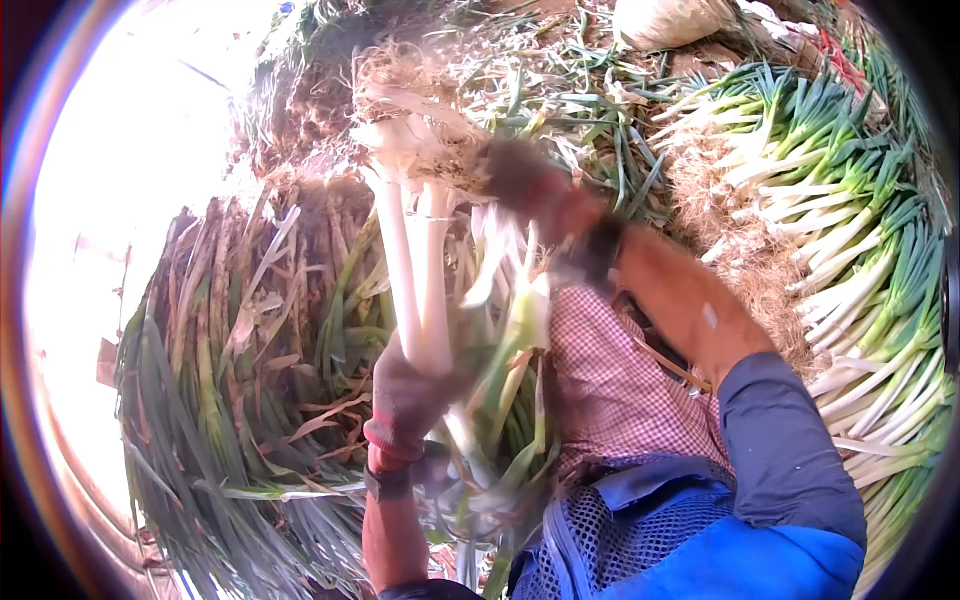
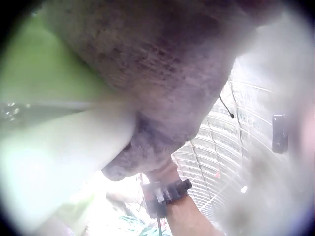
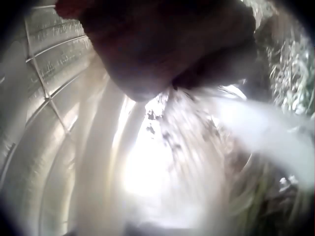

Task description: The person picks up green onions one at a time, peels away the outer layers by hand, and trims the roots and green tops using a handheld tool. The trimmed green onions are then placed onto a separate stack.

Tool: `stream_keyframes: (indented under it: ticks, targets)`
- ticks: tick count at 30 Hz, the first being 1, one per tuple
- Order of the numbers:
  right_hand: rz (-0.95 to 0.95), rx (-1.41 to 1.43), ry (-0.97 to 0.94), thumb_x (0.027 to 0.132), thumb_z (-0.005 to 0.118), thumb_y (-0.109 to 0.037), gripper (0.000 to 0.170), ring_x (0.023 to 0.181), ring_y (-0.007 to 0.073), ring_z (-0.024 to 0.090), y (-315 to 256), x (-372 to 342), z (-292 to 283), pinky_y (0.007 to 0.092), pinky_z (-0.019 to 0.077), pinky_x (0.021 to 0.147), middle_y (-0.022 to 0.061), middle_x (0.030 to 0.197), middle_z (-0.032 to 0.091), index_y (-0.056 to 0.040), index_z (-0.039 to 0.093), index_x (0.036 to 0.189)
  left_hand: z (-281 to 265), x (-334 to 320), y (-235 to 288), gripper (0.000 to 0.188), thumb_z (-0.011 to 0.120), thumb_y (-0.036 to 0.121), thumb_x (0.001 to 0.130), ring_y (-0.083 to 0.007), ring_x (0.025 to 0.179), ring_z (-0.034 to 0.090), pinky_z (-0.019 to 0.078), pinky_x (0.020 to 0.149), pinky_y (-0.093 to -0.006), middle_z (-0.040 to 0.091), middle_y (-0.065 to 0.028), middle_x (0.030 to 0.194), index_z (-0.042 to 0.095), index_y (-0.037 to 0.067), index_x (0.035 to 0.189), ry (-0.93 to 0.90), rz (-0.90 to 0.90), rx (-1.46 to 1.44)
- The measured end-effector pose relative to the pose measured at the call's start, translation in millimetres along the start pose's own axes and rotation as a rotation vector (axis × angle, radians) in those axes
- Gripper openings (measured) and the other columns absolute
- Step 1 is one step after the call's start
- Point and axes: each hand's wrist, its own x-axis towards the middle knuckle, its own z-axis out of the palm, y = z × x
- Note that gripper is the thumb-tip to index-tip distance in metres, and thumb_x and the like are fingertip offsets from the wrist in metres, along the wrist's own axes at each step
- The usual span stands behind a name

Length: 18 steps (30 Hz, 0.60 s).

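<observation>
Gloved, my left hand [image 1: 408, 392] grips several thick white leeks [image 1: 432, 270] around their shanks, which stand upright with the shaggy roots [image 1: 400, 75] on top. The left wrist view shows that glove [image 2: 147, 64] curled over a pale shank [image 2: 74, 142]. My right hand [image 1: 535, 185], also gloved and blurred by motion, is at the right of the root ends. Its fingers hold a pale strip of outer leaf [image 3: 261, 123], seen streaking out from under the glove in the right wrist view. The fingertips are hidden there.
A large heap of untrimmed leeks [image 1: 230, 380] with dry leaves lies at the left. Cleaned leeks [image 1: 830, 220] form a long row along the right. Leaf scraps [image 1: 560, 90] litter the ground ahead, near a pale sack [image 1: 670, 22].
</observation>
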Motion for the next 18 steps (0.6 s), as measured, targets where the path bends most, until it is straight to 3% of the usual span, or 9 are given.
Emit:
stream_keyframes:
  ticks: [1,2,4,5,6,9,13,16,18]
  targets:
    - [-0.012,-0.366,0.233,0.099,0.066,-0.006,0.009,0.074,0.0186,0.074,47,12,13,0.0352,0.0642,0.068,0.0083,0.081,0.067,-0.0019,0.072,0.094,-5,-3,-6,0.049,0.091,-0.005,0.073,-0.0108,0.079,0.063,0.0556,0.071,-0.0296,0.066,0.001,0.092,0.067,0.004,0.114,-0.008,-0.009,-0.041]
    - [0.349,-0.437,-0.185,0.099,0.068,-0.009,0.011,0.077,0.0188,0.076,85,26,-37,0.0347,0.0633,0.063,0.01,0.092,0.074,-0.0036,0.075,0.093,-10,-6,-13,0.049,0.091,-0.005,0.073,-0.0109,0.079,0.063,0.0558,0.071,-0.03,0.066,0.0007,0.092,0.067,0.004,0.115,-0.018,-0.014,-0.082]
    - [0.467,-0.432,-0.141,0.101,0.069,-0.014,0.013,0.086,0.0224,0.079,148,16,-83,0.0383,0.0656,0.076,0.0128,0.098,0.079,-0.0033,0.076,0.099,-17,-7,-17,0.05,0.09,-0.006,0.073,-0.0112,0.079,0.064,0.056,0.072,-0.0305,0.067,0.0006,0.091,0.068,0.004,0.117,-0.018,-0.057,-0.014]
    - [0.525,-0.429,-0.117,0.102,0.07,-0.016,0.014,0.09,0.0242,0.08,178,11,-107,0.04,0.0667,0.082,0.0143,0.101,0.082,-0.0032,0.076,0.101,-16,-10,-14,0.051,0.09,-0.006,0.073,-0.0112,0.079,0.064,0.0558,0.072,-0.0302,0.067,0.0009,0.09,0.068,0.005,0.117,-0.013,-0.059,-0.201]
    - [0.37,-0.319,-0.053,0.103,0.069,-0.016,0.015,0.091,0.0244,0.08,178,11,-110,0.04,0.0669,0.084,0.0138,0.101,0.082,-0.0031,0.076,0.103,-17,-6,-14,0.051,0.09,-0.006,0.073,-0.011,0.079,0.064,0.0557,0.072,-0.0297,0.067,0.0013,0.091,0.068,0.005,0.118,-0.004,-0.088,-0.263]
    - [-0.093,0.015,0.145,0.106,0.066,-0.014,0.016,0.092,0.025,0.081,168,5,-113,0.04,0.0675,0.089,0.0124,0.102,0.083,-0.0027,0.077,0.108,-15,12,-24,0.053,0.09,-0.007,0.073,-0.0105,0.08,0.064,0.0555,0.071,-0.029,0.067,0.0018,0.092,0.068,0.005,0.12,0.006,-0.127,-0.223]
    - [0.119,0.398,-0.3,0.102,0.069,-0.043,0.049,0.086,0.0243,0.074,12,12,-133,0.0381,0.0642,0.082,0.0147,0.097,0.076,0.0021,0.074,0.121,3,26,-35,0.052,0.091,-0.005,0.075,-0.0093,0.08,0.063,0.0552,0.071,-0.0281,0.066,0.0029,0.094,0.068,0.005,0.121,-0.014,-0.142,-0.022]
    - [0.268,0.414,-0.553,0.099,0.07,-0.064,0.077,0.081,0.0238,0.069,-46,24,-119,0.0368,0.0617,0.077,0.0165,0.094,0.071,0.0057,0.072,0.131,10,28,-45,0.053,0.092,-0.004,0.076,-0.0084,0.081,0.062,0.0547,0.071,-0.0269,0.066,0.0033,0.097,0.067,0.004,0.122,0.006,-0.158,-0.007]
    - [0.331,0.505,-0.338,0.104,0.068,-0.044,0.053,0.083,0.0238,0.07,-30,38,-92,0.0375,0.0619,0.077,0.0155,0.091,0.072,0.0042,0.074,0.125,10,32,-57,0.056,0.091,-0.004,0.077,-0.0087,0.082,0.063,0.0548,0.07,-0.0269,0.067,0.0025,0.097,0.066,0.004,0.127,0.043,-0.128,0.077]
